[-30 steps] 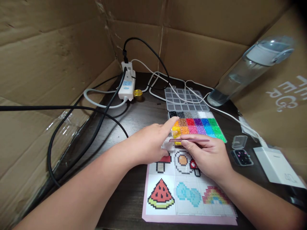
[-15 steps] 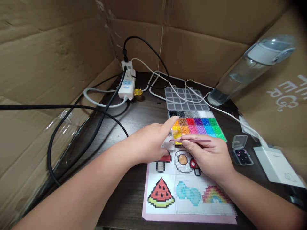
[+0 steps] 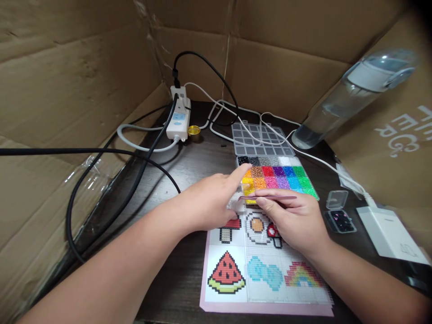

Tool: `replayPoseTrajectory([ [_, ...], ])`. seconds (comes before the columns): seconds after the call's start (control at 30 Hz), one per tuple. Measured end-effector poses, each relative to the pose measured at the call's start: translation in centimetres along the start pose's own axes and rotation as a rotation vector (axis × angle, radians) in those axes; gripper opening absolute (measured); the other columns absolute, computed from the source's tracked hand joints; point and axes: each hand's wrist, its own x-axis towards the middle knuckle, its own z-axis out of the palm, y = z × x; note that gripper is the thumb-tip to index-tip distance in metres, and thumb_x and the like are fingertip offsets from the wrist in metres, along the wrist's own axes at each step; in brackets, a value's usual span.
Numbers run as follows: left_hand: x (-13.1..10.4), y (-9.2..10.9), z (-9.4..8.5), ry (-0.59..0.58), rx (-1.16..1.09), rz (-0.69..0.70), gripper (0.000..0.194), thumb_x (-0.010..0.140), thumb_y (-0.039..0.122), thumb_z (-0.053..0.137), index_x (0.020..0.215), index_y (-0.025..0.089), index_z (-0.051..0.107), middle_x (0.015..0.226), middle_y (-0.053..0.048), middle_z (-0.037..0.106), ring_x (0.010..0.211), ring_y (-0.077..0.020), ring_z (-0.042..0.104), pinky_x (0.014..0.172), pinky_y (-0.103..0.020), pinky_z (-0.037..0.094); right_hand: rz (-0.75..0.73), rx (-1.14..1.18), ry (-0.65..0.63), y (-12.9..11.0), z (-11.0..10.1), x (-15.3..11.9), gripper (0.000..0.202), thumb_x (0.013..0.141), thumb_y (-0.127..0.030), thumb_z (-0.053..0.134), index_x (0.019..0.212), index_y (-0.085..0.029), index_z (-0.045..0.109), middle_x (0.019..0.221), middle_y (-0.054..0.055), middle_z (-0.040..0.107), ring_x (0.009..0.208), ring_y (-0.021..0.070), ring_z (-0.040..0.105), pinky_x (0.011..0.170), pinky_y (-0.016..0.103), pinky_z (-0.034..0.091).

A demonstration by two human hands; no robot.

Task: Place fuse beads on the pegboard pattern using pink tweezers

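My left hand (image 3: 214, 198) is closed around a small clear plastic container (image 3: 238, 203), its index finger stretched toward the bead box. What lies inside the container I cannot make out. Pink tweezers (image 3: 280, 197) are pinched in my right hand (image 3: 299, 220), their tips pointing left at that container. Just beyond both hands sits the compartment box of coloured beads (image 3: 299, 183), its clear lid (image 3: 258, 138) folded back. Beneath the hands lies a pattern sheet (image 3: 226, 272) with a clear pegboard (image 3: 286, 294) on it; beads form a fried-egg shape (image 3: 257, 226), partly hidden by my right hand.
A small open case (image 3: 340, 220) of dark beads and a white power adapter (image 3: 391, 234) are on the right. Behind stand a water bottle (image 3: 337, 108), a gold tin (image 3: 194, 132) and a power strip (image 3: 178, 119). Cables cross the table; cardboard walls (image 3: 286, 54) surround it.
Both hands stay almost in place. The tweezers have shifted very slightly; nothing else has visibly moved.
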Motion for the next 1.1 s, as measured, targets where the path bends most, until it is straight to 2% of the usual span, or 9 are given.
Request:
replayPoseTrajectory([
  [0.2, 0.03, 0.00, -0.03, 0.005, 0.011, 0.003, 0.097, 0.079, 0.023, 0.069, 0.156, 0.022, 0.010, 0.130, -0.013, 0.065, 0.114, -0.0291, 0.064, 0.087, -0.035, 0.051, 0.019, 0.038, -0.007, -0.06, 0.15, 0.11, 0.008, 0.081, -0.025, 0.074, 0.085, -0.025, 0.081, 0.086, 0.004, 0.082, 0.079, 0.0217, 0.078, 0.075, 0.035, 0.066],
  [0.4, 0.06, -0.17, 0.06, 0.013, -0.005, 0.020, 0.094, 0.078, 0.024, 0.069, 0.154, 0.028, 0.015, 0.128, -0.011, 0.066, 0.107, -0.0283, 0.067, 0.080, -0.033, 0.052, 0.020, 0.071, -0.008, -0.01, 0.62, 0.15, 0.009, 0.082, -0.026, 0.073, 0.085, -0.025, 0.082, 0.087, 0.004, 0.082, 0.081, 0.0222, 0.079, 0.078, 0.037, 0.066],
  [0.57, 0.11, -0.26, 0.25, 0.020, 0.010, 0.024, 0.095, 0.079, 0.023, 0.067, 0.156, 0.026, 0.011, 0.130, -0.013, 0.064, 0.109, -0.0292, 0.066, 0.082, -0.035, 0.051, 0.019, 0.096, -0.025, 0.06, 0.74, 0.14, 0.010, 0.082, -0.024, 0.073, 0.086, -0.026, 0.082, 0.088, 0.004, 0.082, 0.081, 0.0215, 0.079, 0.078, 0.035, 0.066],
  [0.8, 0.14, -0.18, 0.26, 0.025, 0.024, 0.028, 0.094, 0.080, 0.024, 0.067, 0.156, 0.024, 0.012, 0.126, -0.013, 0.066, 0.107, -0.0296, 0.066, 0.080, -0.035, 0.052, 0.010, 0.086, -0.016, 0.29, 0.64, 0.09, 0.010, 0.082, -0.023, 0.074, 0.087, -0.027, 0.082, 0.088, 0.001, 0.082, 0.081, 0.0189, 0.078, 0.078, 0.031, 0.066],
  [1.1, 0.03, -0.24, 0.23, 0.021, -0.007, 0.029, 0.094, 0.079, 0.022, 0.068, 0.155, 0.027, 0.013, 0.132, -0.012, 0.064, 0.111, -0.0290, 0.066, 0.083, -0.035, 0.052, -0.011, 0.074, -0.009, 0.30, 0.60, 0.19, 0.010, 0.082, -0.023, 0.074, 0.087, -0.027, 0.082, 0.088, 0.001, 0.082, 0.080, 0.0170, 0.078, 0.075, 0.027, 0.065],
])
